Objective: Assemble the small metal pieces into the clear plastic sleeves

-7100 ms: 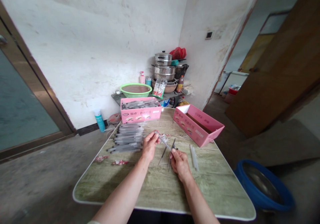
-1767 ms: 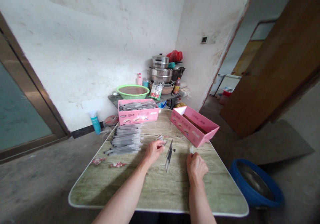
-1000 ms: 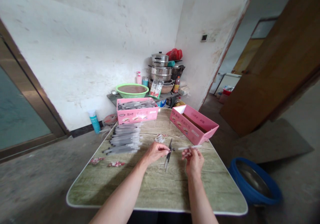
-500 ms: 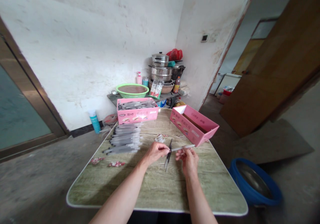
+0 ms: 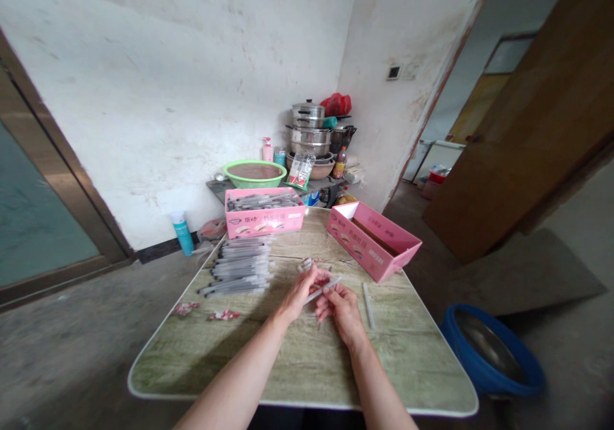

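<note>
Over the middle of the table, my left hand (image 5: 303,290) and my right hand (image 5: 344,310) are close together, both with curled fingers on one pale, translucent pen (image 5: 316,294). It slants up to the right between them. The left fingers' exact grip is partly hidden. Thin dark pens or refills lie under my hands, mostly covered. A pale pen barrel (image 5: 368,306) rests alone on the table right of my right hand. To the left, several grey translucent pens (image 5: 242,267) with dark ends are stacked in a pile.
Behind the pile stands a pink box (image 5: 263,222) full of pens. A second pink box (image 5: 355,244) sits at the table's back right. Beyond the table are a green basin (image 5: 254,183) and stacked pots (image 5: 309,139). A blue tub (image 5: 489,353) is on the floor at right.
The pale barrel that was in my right hand now lies on the table at right. My right hand has moved left to my left hand, and another pale pen is between them.
</note>
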The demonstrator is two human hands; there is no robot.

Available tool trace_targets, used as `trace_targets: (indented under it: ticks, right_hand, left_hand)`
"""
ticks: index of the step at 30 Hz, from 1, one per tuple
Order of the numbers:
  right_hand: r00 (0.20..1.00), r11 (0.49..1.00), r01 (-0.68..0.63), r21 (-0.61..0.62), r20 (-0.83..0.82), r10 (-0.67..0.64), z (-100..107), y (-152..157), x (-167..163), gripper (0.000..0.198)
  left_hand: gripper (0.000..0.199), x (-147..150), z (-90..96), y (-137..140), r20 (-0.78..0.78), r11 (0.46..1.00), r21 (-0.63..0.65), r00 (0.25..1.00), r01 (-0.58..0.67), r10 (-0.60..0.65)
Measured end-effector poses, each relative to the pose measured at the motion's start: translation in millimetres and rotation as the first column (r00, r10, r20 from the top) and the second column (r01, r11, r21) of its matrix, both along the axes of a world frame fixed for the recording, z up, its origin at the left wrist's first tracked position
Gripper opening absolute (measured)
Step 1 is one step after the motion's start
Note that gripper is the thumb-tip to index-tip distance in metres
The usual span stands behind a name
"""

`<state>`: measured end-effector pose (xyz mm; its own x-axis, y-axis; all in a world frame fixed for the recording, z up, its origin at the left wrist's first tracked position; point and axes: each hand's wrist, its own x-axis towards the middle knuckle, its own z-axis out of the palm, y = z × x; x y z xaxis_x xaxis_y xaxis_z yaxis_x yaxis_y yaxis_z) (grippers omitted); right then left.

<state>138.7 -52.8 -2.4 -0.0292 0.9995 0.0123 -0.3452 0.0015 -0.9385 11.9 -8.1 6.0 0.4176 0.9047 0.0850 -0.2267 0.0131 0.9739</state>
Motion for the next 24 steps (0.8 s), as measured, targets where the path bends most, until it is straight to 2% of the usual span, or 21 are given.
trace_targets:
  ticks: [3, 5, 9, 11, 12, 13, 15, 16, 17, 19, 21, 24]
  right_hand:
    - [0.999, 0.999, 0.035, 0.019, 0.008, -0.035, 0, 1, 4, 0.031]
    - [0.998, 0.998, 0.064, 0.025, 0.023, -0.064, -1, 2, 6, 0.032]
    - [0.984, 0.992, 0.127, 0.006, 0.123, -0.126, -4, 4, 10, 0.037]
    - [0.932, 0.965, 0.261, 0.038, 0.251, -0.262, -6, 6, 16, 0.04]
    - [0.868, 0.931, 0.355, 0.086, 0.339, -0.363, -7, 6, 20, 0.042]
    - [0.769, 0.88, 0.448, 0.159, 0.434, -0.47, -7, 7, 24, 0.043]
    - [0.499, 0.782, 0.537, 0.317, 0.628, -0.597, -8, 7, 31, 0.042]
    - [0.364, 0.764, 0.534, 0.363, 0.717, -0.595, -8, 6, 33, 0.04]
    - [0.247, 0.771, 0.514, 0.376, 0.796, -0.552, -8, 6, 34, 0.038]
    - [0.079, 0.829, 0.456, 0.325, 0.913, -0.401, -6, 6, 31, 0.034]
    - [-0.034, 0.884, 0.395, 0.249, 0.966, -0.257, -4, 7, 25, 0.033]
    - [-0.158, 0.927, 0.317, 0.201, 0.975, -0.157, 1, 9, 17, 0.032]
  left_hand:
    - [0.068, -2, 0.1, 2, -0.126, 0.997, 0.075, 0.992, 0.01, -0.001]
    - [0.063, -4, -0.4, 4, -0.187, 0.997, 0.069, 0.982, 0.028, -0.014]
    - [0.053, -7, -1.4, 5, -0.154, 0.995, 0.052, 0.985, 0.081, -0.072]
    - [0.052, -8, -1.6, 5, -0.115, 0.997, 0.026, 0.991, 0.078, -0.075]
    - [0.052, -9, -2.0, 5, -0.091, 0.998, 0.004, 0.994, 0.067, -0.066]
    - [0.052, -9, -2.7, 6, -0.063, 0.999, -0.02, 0.997, 0.05, -0.051]
    - [0.053, -9, -5.3, 8, 0.004, 0.998, -0.063, 1.0, 0.006, -0.006]
    - [0.053, -9, -7.2, 9, 0.04, 0.996, -0.084, 0.999, -0.015, 0.019]
    - [0.052, -9, -9.3, 11, 0.072, 0.994, -0.106, 0.997, -0.035, 0.043]
    - [0.051, -9, -13.4, 14, 0.115, 0.985, -0.158, 0.99, -0.064, 0.083]
    - [0.05, -10, -16.3, 16, 0.138, 0.976, -0.209, 0.986, -0.066, 0.096]
    - [0.045, -13, -17.6, 18, 0.196, 0.965, -0.258, 0.975, -0.053, 0.106]
